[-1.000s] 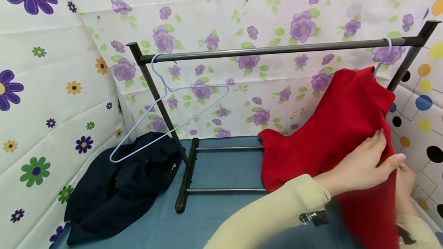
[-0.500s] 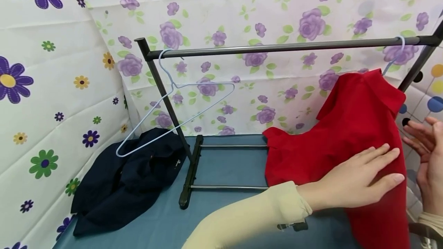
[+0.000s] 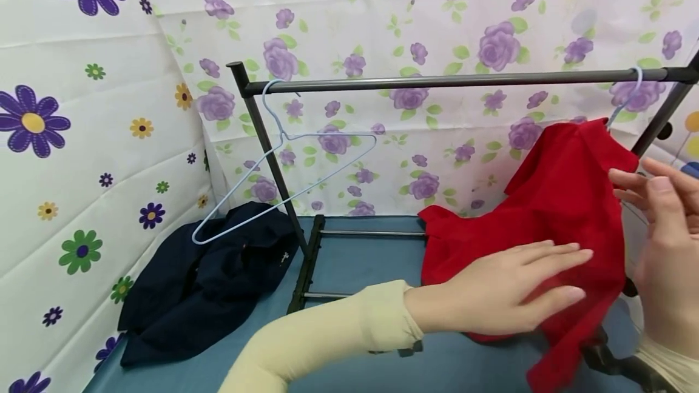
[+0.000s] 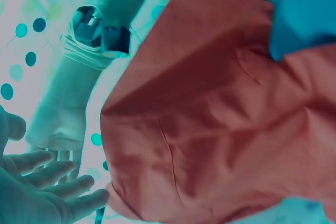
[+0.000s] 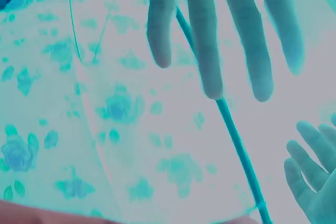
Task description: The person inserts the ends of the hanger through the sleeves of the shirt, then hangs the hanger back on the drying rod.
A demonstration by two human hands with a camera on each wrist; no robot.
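Note:
A red collared garment (image 3: 562, 205) hangs from a pale blue hanger (image 3: 625, 100) at the right end of the rack's rail (image 3: 448, 82). My left hand (image 3: 497, 290) lies in front of it with straight fingers; in the left wrist view, that hand (image 4: 47, 192) is beside the red cloth (image 4: 220, 129). Close to the garment's shoulder is my right hand (image 3: 666, 229), its fingers loosely bent and overlapping the red edge in the head view. The right wrist view shows its fingers (image 5: 210, 51) spread and holding nothing. The garment's lower part hangs slanted.
A bare pale blue hanger (image 3: 283, 134) hangs at the rail's left end. Below it a dark navy garment (image 3: 202, 302) lies crumpled on the blue tabletop (image 3: 371, 262). The rack's black foot (image 3: 311, 259) stands beside it. Flowered cloth walls (image 3: 382, 17) close in the back and left.
My right hand has come out from behind the garment and up to its shoulder. My left hand has slid left, off the garment's edge, and the lower cloth has shifted left. The view has shifted slightly.

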